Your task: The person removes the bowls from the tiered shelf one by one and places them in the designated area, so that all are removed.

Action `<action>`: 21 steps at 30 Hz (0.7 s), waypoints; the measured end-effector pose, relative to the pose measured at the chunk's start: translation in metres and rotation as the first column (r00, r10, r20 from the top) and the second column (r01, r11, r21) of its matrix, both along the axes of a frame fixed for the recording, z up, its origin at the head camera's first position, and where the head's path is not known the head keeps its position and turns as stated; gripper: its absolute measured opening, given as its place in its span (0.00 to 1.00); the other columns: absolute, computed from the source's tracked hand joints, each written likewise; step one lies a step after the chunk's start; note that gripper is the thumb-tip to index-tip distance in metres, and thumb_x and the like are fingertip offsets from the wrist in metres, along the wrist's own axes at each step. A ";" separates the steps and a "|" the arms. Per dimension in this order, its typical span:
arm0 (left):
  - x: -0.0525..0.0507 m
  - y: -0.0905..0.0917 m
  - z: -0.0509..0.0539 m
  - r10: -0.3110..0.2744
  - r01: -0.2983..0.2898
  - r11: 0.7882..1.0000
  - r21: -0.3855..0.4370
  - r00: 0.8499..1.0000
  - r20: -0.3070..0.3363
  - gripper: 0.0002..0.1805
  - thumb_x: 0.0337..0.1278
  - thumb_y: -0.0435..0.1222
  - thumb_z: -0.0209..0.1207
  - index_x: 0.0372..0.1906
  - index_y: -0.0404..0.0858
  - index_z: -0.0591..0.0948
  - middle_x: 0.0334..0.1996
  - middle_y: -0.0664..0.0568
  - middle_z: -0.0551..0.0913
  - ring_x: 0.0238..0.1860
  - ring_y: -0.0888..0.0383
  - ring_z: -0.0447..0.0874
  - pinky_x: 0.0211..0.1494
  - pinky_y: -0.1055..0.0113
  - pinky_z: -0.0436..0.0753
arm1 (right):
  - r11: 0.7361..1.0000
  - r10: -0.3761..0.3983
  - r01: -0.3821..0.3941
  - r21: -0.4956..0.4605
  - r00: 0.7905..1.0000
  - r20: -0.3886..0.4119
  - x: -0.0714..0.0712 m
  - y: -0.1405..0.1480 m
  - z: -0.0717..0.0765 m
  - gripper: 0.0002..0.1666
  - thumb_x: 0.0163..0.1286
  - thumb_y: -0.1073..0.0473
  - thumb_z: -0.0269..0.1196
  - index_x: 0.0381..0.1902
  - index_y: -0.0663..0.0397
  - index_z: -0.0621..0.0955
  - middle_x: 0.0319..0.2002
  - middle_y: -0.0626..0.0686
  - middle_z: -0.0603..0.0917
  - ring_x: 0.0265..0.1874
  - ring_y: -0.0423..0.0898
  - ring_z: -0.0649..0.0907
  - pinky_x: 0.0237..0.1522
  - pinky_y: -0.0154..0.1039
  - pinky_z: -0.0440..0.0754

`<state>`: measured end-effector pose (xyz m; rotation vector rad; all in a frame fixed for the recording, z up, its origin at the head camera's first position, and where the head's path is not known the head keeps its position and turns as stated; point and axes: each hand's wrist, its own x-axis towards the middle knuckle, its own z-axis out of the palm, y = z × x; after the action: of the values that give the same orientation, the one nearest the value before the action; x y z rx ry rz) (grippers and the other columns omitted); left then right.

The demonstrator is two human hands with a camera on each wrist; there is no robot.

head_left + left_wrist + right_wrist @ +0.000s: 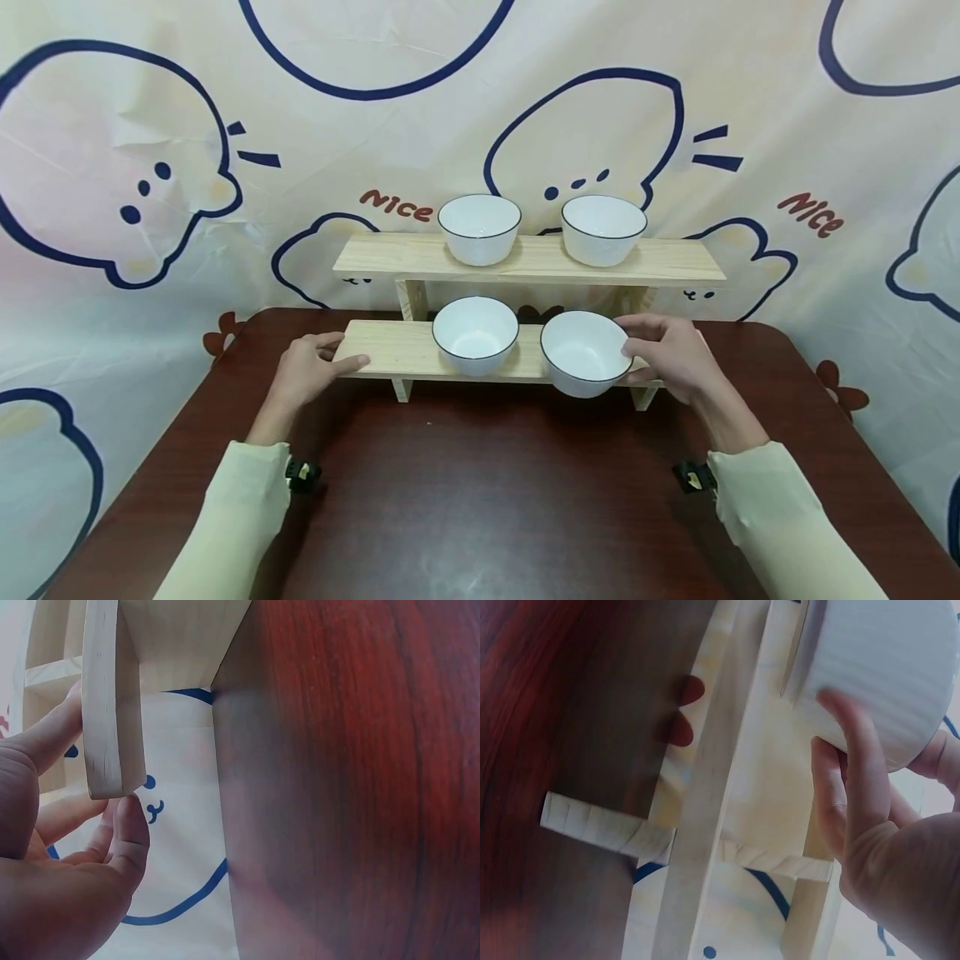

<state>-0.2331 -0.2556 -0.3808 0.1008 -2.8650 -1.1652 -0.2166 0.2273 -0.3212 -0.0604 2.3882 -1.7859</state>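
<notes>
A two-tier wooden shelf stands on the table. My left hand holds the left end of its lower board, with the thumb over the top and fingertips at the end and underside. My right hand grips a white bowl with a dark rim by its right side. In the right wrist view, fingers lie against the bowl's wall, and a gap shows between bowl and board. Left of it, a matching white bowl rests on the lower board.
Two more white bowls, a left one and a right one, sit on the upper board. A dark red-brown table extends in front of the shelf. Behind hangs a cloth printed with cartoon outlines.
</notes>
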 end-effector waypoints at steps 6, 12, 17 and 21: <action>0.000 -0.001 -0.001 0.009 -0.009 0.999 0.042 1.000 0.022 0.43 0.59 0.49 0.71 0.69 0.24 0.71 0.56 0.27 0.78 0.50 0.38 0.80 0.47 0.53 0.80 | 0.997 0.053 -0.055 -0.060 0.998 -0.028 0.004 -0.008 -0.002 0.29 0.66 0.74 0.57 0.66 0.77 0.71 0.55 0.69 0.78 0.37 0.44 0.85 0.32 0.47 0.87; -0.002 -0.001 -0.002 0.007 -0.010 0.997 0.078 0.999 0.032 0.42 0.60 0.48 0.70 0.70 0.26 0.70 0.57 0.29 0.77 0.50 0.39 0.79 0.48 0.55 0.80 | 0.995 0.079 -0.081 -0.052 0.996 -0.038 0.005 -0.014 -0.004 0.29 0.66 0.74 0.58 0.65 0.76 0.72 0.57 0.70 0.78 0.37 0.45 0.85 0.31 0.46 0.87; -0.002 -0.002 -0.004 0.012 -0.016 0.996 0.089 0.999 0.045 0.43 0.60 0.48 0.70 0.71 0.27 0.70 0.57 0.29 0.77 0.51 0.40 0.78 0.48 0.55 0.79 | 0.993 0.113 -0.114 -0.042 0.993 -0.028 0.007 -0.016 -0.007 0.29 0.65 0.73 0.58 0.65 0.75 0.73 0.56 0.69 0.80 0.34 0.46 0.86 0.29 0.45 0.87; -0.001 -0.001 -0.004 0.009 -0.013 0.996 0.087 0.999 0.038 0.42 0.61 0.47 0.70 0.71 0.27 0.70 0.58 0.29 0.77 0.51 0.40 0.78 0.48 0.56 0.79 | 0.989 0.141 -0.142 -0.032 0.990 -0.013 0.008 -0.019 -0.010 0.29 0.64 0.74 0.58 0.64 0.75 0.74 0.51 0.66 0.83 0.30 0.46 0.87 0.28 0.44 0.86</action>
<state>-0.2343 -0.2568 -0.3850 0.1428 -2.8413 -1.2996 -0.2088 0.2086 -0.3313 -0.2379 2.2987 -1.7643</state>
